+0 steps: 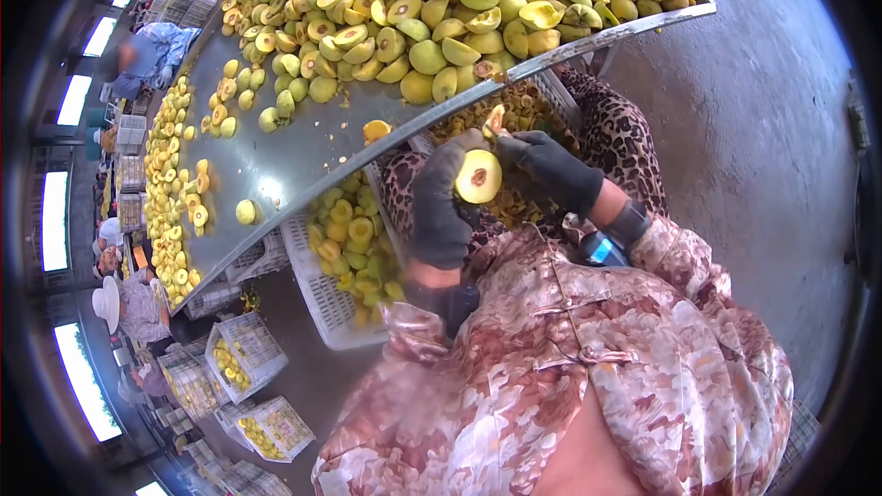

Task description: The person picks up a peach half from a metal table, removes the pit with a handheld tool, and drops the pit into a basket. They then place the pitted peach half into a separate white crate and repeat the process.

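My left hand, in a dark glove, is closed around a halved peach. Its yellow cut face is turned up and a brown hollow or pit shows at the centre. Right beside it, my gloved right hand has its fingers pinched together. At those fingertips an orange-brown scrap of fruit sticks up; any tool inside the fist is hidden. Beneath both hands lies a crate of brownish fruit scraps, between my knees.
A metal table carries a large heap of halved peaches. A white crate of yellow halves stands below its edge. Farther left are stacked crates and other people, one in a white hat.
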Available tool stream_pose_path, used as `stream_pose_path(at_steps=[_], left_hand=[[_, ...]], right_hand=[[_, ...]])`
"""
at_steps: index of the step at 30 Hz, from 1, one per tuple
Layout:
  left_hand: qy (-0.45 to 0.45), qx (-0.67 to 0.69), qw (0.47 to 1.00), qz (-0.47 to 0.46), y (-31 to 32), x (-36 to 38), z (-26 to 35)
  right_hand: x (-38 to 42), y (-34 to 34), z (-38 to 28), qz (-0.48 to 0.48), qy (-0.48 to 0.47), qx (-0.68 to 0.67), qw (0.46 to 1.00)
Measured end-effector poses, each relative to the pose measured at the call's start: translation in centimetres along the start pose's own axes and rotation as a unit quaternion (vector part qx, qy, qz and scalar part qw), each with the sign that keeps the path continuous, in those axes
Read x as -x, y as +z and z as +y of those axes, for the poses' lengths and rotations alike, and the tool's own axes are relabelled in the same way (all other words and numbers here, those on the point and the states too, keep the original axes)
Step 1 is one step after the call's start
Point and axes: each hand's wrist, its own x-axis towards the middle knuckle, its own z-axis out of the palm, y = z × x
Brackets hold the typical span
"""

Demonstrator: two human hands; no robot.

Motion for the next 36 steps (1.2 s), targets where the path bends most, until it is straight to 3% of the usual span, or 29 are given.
stream_pose_path(at_steps=[2,3,4,6,7,9,10,13,14,17,18,20,23,24,26,29,31,33,35,36], left_hand=[[-0.08,0.19,0.975,0.078,0.1,-0.4,0.5],[-0.072,0.209,0.973,0.071,-0.4,-0.5,0.7],[-0.066,0.227,0.969,0.066,-1.1,-0.6,0.7],[-0.056,0.237,0.966,0.087,-0.7,-0.2,1.6],[-0.041,0.222,0.971,0.081,-0.5,-1.2,1.9],[-0.035,0.191,0.977,0.092,-0.4,-0.6,1.7],[-0.068,0.237,0.961,0.124,0.2,-0.4,1.7],[0.056,-0.002,0.998,0.021,0.4,-0.8,0.7],[0.28,-0.411,0.868,0.009,-0.5,-0.8,0.3],[0.211,-0.334,0.915,-0.082,-0.1,-0.8,2.4],[0.136,-0.324,0.932,-0.087,0.8,-0.2,3.6],[0.091,-0.204,0.969,-0.108,0.7,-0.2,3.3],[-0.004,-0.144,0.979,-0.144,0.0,-0.9,3.2],[-0.041,-0.145,0.976,-0.157,-0.2,-0.9,3.1],[-0.068,-0.125,0.98,-0.14,-0.3,-0.8,2.3],[-0.049,-0.111,0.988,-0.096,0.3,-0.2,1.2],[-0.091,0.037,0.994,-0.043,-0.4,0.4,-0.1],[-0.195,0.323,0.926,0.027,-1.7,0.9,-1.7],[-0.175,0.353,0.917,0.067,-1.8,0.9,-2.5],[-0.162,0.336,0.925,0.079,-1.3,0.9,-2.3]], right_hand=[[0.5,-1.9,0.6,-0.035,-0.04,0.105,0.993],[0.8,-2.9,0.8,-0.049,-0.063,0.155,0.985],[-0.3,-4.9,4.6,-0.028,-0.169,0.448,0.878],[-0.1,-5.0,5.5,0.026,0.04,0.69,0.722],[-0.8,-5.2,4.8,0.027,-0.035,0.583,0.811],[-0.6,-3.8,5.1,0.008,-0.159,0.32,0.934],[1.1,-1.2,1.3,-0.046,-0.069,0.135,0.987],[2.5,2.2,-1.9,-0.071,0.006,-0.026,0.997],[2.5,2.2,-2.2,-0.077,0.032,-0.046,0.995],[2.4,1.2,-2.2,-0.161,0.065,-0.12,0.977],[2.6,1.2,-2.0,-0.17,0.069,-0.138,0.973],[2.8,1.0,-2.1,-0.186,0.074,-0.171,0.965],[3.0,0.5,-1.8,-0.21,0.124,-0.21,0.947],[3.2,0.8,-1.7,-0.199,0.109,-0.149,0.963],[3.4,1.5,-1.9,-0.174,0.074,-0.024,0.982],[3.8,1.5,-2.0,-0.151,0.058,-0.038,0.986],[4.0,0.9,-1.5,-0.063,-0.087,-0.017,0.994],[3.5,0.8,-0.5,-0.037,-0.129,-0.009,0.991],[2.8,0.9,0.9,-0.067,-0.071,-0.013,0.995],[3.1,1.7,1.4,-0.031,-0.047,0.107,0.993]])
